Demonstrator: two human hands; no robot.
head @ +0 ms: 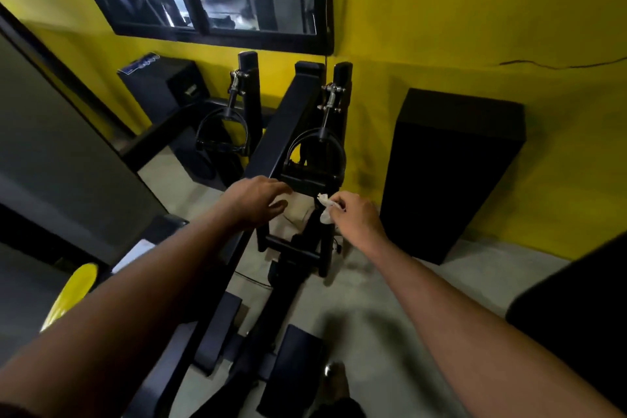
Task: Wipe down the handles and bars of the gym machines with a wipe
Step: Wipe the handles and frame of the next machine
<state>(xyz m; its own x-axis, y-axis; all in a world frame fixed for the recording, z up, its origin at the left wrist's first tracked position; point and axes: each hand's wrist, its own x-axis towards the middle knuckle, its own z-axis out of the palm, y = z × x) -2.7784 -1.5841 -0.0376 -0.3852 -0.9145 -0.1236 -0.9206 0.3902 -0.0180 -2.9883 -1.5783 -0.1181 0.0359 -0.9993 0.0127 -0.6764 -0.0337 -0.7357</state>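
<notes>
Two grips: right grip (pixel 356 218) pinching crumpled white wipe (pixel 326 210), left grip (pixel 252 202) slack by square black bar (pixel 288 125).

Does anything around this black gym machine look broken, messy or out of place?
Little stands out. A thin dark wavy line crosses the yellow wall at upper right; crack or loose cable, I cannot tell. A dark smudge marks that wall beside the right-side black stirrup handle. The black machine frame looks intact.

2 hands (pixel 252 202) (pixel 356 219), 1 wipe (pixel 326 210), 2 stirrup handles (pixel 220 147) (pixel 320 134), prob. 2 speakers (pixel 163 85) (pixel 451 173).
</notes>
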